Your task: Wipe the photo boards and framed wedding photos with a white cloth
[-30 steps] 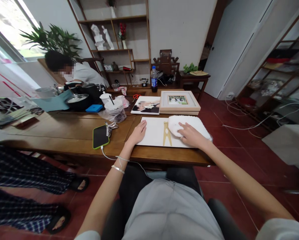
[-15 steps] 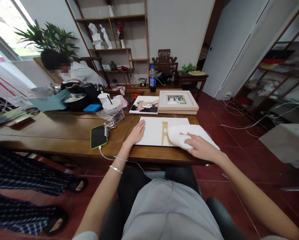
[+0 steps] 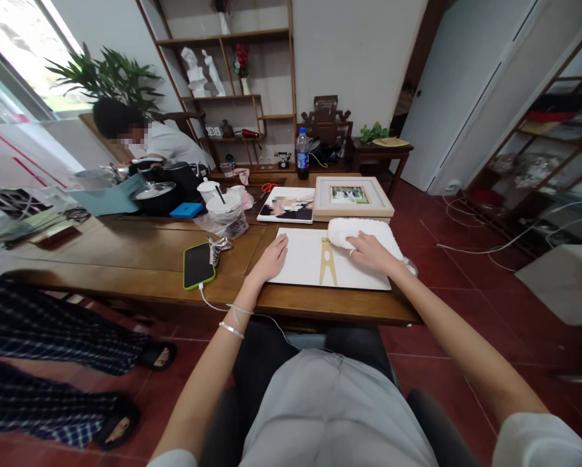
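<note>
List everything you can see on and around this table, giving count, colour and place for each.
white board: one, white, flat at the table's near edge
wooden strut: one, pale gold, on the board
cloth: one, white, on the board's right part
framed picture: one, pale wood, behind the board
photo print: one, unframed, left of the framed picture
phone: one, green case, left of the board
bottle: one, blue label, beyond the photo print
table: one, brown wood, under all these
seated person: one, white top, far left
left hand: one, flat on the board
right hand: one, on the cloth
</note>
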`<state>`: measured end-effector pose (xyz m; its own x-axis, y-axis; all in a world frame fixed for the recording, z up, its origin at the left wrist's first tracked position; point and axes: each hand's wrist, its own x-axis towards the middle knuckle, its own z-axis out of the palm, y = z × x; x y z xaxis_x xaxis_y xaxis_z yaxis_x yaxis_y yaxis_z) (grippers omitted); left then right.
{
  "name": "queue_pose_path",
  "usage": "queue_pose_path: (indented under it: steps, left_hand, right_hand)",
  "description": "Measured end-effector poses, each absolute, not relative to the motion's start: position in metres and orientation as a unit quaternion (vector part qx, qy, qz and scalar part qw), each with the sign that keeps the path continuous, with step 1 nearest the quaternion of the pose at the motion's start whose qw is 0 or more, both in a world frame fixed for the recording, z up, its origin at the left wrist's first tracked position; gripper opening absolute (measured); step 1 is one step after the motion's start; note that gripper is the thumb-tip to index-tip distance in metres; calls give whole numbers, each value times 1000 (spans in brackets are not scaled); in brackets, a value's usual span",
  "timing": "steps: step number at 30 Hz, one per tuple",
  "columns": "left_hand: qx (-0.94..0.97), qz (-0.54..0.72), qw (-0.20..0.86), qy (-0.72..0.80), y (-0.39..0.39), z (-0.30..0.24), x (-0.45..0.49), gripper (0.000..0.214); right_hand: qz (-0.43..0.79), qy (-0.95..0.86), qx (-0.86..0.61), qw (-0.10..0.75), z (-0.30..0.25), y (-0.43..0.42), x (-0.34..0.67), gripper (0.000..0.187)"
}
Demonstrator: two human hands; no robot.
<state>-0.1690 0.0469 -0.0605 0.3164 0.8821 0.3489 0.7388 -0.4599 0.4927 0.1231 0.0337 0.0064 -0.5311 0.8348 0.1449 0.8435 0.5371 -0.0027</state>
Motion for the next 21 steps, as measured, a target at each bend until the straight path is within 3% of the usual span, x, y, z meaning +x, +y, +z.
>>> queue_pose_path:
  steps: [9,14,18,21]
  left_hand:
    - [806,288,122,503,50,-63,-170,47]
    - [806,293,121,499,52,-65,-170,46]
    - [804,291,123,503,51,-64,-170,48]
    - [803,296,122,502,50,-63,-170,47]
  right_hand:
    - [3,-905,-426,9,24,-82,119,28]
    - [52,-903,-427,-2,34,-95,131,27]
    - [91,-889,-446,53,29,-58,135,24]
    - [159,-835,-501,160,20,-18,128,29]
